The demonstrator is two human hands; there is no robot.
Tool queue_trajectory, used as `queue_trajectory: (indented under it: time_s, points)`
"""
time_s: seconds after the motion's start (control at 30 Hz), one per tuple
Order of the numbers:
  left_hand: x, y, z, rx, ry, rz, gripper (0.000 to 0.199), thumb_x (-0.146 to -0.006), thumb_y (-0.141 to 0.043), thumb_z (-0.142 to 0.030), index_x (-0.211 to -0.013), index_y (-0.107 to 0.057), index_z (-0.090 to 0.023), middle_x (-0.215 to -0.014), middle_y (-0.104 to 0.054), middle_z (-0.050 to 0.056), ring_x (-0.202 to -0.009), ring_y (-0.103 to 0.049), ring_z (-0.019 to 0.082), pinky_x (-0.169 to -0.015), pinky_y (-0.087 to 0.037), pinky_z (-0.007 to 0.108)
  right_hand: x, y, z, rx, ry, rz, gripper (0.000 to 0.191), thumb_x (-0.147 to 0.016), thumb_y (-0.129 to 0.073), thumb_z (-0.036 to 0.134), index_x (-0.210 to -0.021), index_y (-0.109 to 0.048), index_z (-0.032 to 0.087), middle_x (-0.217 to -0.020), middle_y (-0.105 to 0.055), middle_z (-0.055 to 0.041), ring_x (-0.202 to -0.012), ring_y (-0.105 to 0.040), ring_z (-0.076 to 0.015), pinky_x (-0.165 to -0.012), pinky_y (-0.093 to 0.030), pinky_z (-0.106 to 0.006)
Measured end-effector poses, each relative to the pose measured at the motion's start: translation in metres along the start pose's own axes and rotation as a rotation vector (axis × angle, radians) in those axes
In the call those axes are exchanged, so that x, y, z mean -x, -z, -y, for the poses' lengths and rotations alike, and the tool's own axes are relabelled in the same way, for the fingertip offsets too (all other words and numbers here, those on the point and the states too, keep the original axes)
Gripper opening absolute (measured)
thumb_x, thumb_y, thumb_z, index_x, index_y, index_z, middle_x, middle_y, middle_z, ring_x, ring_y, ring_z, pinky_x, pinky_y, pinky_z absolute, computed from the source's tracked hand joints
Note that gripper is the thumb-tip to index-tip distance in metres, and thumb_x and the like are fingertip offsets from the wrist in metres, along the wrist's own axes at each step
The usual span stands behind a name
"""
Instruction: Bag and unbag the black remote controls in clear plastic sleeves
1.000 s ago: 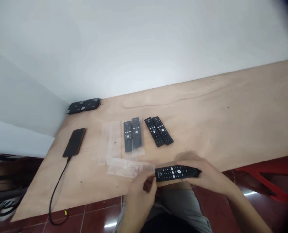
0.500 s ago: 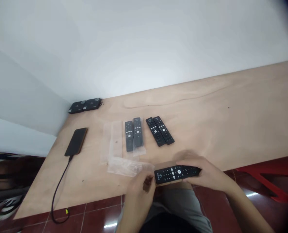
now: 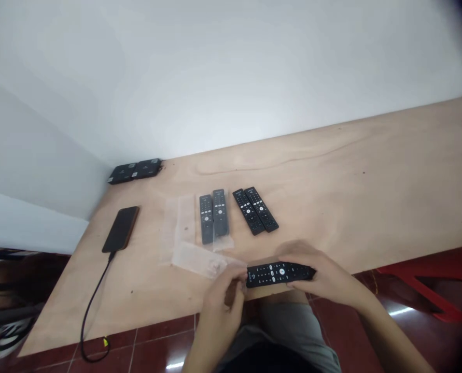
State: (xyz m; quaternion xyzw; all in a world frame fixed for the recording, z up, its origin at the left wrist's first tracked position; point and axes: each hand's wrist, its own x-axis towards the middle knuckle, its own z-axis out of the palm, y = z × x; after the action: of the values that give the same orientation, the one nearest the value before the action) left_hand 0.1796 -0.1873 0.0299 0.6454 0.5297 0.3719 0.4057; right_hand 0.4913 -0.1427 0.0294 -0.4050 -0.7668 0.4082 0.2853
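Plywood table (image 3: pixel 363 207) runs off frame right. Right hand (image 3: pixel 327 272), lower centre-right, wrapped round the black remote (image 3: pixel 264 274), hiding its right end. Left hand (image 3: pixel 217 298), lower centre, pinched narrow at the remote's other tip; fingers cover one end of clear sleeve (image 3: pixel 194 256), smoother than half a second ago. Phone (image 3: pixel 121 228), left.

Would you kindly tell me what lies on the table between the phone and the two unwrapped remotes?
The head view shows clear plastic sleeves, then two plastic-wrapped remotes nearer the unwrapped pair.
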Motion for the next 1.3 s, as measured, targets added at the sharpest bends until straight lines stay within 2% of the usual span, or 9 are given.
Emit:
queue_trajectory:
  time_s: [0.1,0.27,0.4,0.53,0.67,0.8,1.03,1.3]
  points:
    - [-0.004,0.009,0.002,0.018,-0.059,0.027,0.025,-0.108,-0.058,-0.018,-0.125,-0.074,-0.026,-0.112,-0.080,0.006,-0.099,-0.081,0.021,-0.090,-0.070,0.035,0.001,-0.003,-0.003,0.002,-0.022,-0.023,0.054,-0.096,-0.089,0.042,-0.148,-0.075,0.039,-0.147,-0.076,-0.0067,-0.138,-0.068,-0.0393,-0.120,-0.055,-0.059]
    - [-0.013,0.031,0.006,-0.279,-0.268,0.049,0.037,-0.102,-0.069,-0.015,-0.136,-0.073,-0.029,-0.133,-0.075,0.009,-0.125,-0.073,0.028,-0.109,-0.064,0.046,0.002,-0.005,-0.008,0.007,-0.046,-0.033,0.052,-0.097,-0.088,0.043,-0.147,-0.074,0.038,-0.150,-0.074,-0.0075,-0.142,-0.064,-0.0392,-0.122,-0.052,-0.061]
    - [-0.018,0.040,0.021,-0.380,-0.319,0.135,0.046,-0.099,-0.078,-0.017,-0.143,-0.070,-0.029,-0.138,-0.072,0.011,-0.130,-0.070,0.030,-0.111,-0.063,0.049,-0.001,-0.005,-0.008,0.000,-0.016,-0.027,0.052,-0.097,-0.088,0.045,-0.147,-0.074,0.038,-0.149,-0.074,-0.0081,-0.142,-0.064,-0.0392,-0.122,-0.052,-0.062]
    - [-0.018,0.036,0.032,-0.330,-0.325,0.120,0.041,-0.102,-0.076,-0.019,-0.141,-0.072,-0.029,-0.137,-0.072,0.011,-0.128,-0.071,0.029,-0.109,-0.064,0.048,-0.003,-0.005,-0.006,-0.006,-0.018,-0.041,0.053,-0.098,-0.088,0.047,-0.148,-0.074,0.039,-0.151,-0.073,-0.0080,-0.142,-0.064,-0.0390,-0.122,-0.052,-0.063]
    - [-0.017,0.030,0.031,-0.273,-0.343,0.093,0.039,-0.104,-0.075,-0.020,-0.142,-0.072,-0.029,-0.136,-0.072,0.012,-0.128,-0.072,0.028,-0.110,-0.064,0.047,-0.006,-0.005,-0.003,0.003,-0.016,-0.016,0.054,-0.098,-0.088,0.047,-0.149,-0.072,0.040,-0.150,-0.074,-0.0077,-0.142,-0.064,-0.0388,-0.123,-0.051,-0.063]
    - [-0.018,0.027,0.029,-0.253,-0.379,0.108,0.028,-0.105,-0.073,-0.016,-0.131,-0.077,-0.027,-0.128,-0.076,0.011,-0.122,-0.074,0.027,-0.104,-0.065,0.043,-0.006,-0.005,-0.003,0.032,-0.008,-0.015,0.054,-0.099,-0.087,0.047,-0.150,-0.072,0.041,-0.150,-0.074,-0.0065,-0.143,-0.065,-0.0380,-0.121,-0.053,-0.062]
    - [-0.020,0.018,0.029,-0.259,-0.462,-0.018,0.049,-0.103,-0.076,-0.012,-0.148,-0.069,-0.029,-0.122,-0.082,0.008,-0.114,-0.076,0.027,-0.102,-0.065,0.046,-0.006,-0.008,-0.005,0.040,-0.036,-0.037,0.052,-0.098,-0.087,0.045,-0.147,-0.073,0.040,-0.150,-0.073,-0.0075,-0.143,-0.063,-0.0381,-0.122,-0.052,-0.063]
    - [-0.023,0.008,0.024,-0.247,-0.506,-0.022,0.044,-0.105,-0.073,-0.012,-0.146,-0.070,-0.027,-0.118,-0.084,0.010,-0.108,-0.079,0.027,-0.096,-0.068,0.046,-0.014,-0.007,0.005,0.021,-0.039,0.008,0.047,-0.098,-0.086,0.033,-0.143,-0.074,0.035,-0.143,-0.072,-0.0084,-0.138,-0.063,-0.0367,-0.121,-0.052,-0.058]
